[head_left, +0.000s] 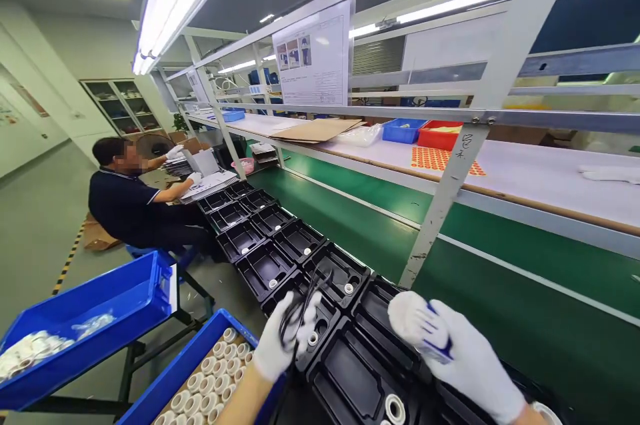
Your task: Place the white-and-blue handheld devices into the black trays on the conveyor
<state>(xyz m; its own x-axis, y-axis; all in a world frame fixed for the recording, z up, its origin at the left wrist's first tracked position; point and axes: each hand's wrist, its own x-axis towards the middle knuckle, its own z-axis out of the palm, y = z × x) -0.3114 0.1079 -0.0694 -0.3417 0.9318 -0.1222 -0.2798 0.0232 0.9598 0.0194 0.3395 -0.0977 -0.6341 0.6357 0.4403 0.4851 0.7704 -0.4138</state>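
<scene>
Both my hands wear white gloves. My left hand (pixel 283 338) is closed on a thin black cable (pixel 306 297) that loops up over the black plastic trays (pixel 265 268). My right hand (pixel 450 352) is closed round a small white object with a blue part (pixel 434 340), held above the nearest tray (pixel 360 372). The trays run in a double row along the bench edge. Most hold a small white roll (pixel 349 288) in a corner pocket.
A blue bin of white rolls (pixel 200 385) sits at my lower left, another blue bin (pixel 85 318) further left. A seated person in a dark shirt (pixel 125 202) handles paper stacks at the far end. Green conveyor belt (pixel 500 292) and a white shelf lie right.
</scene>
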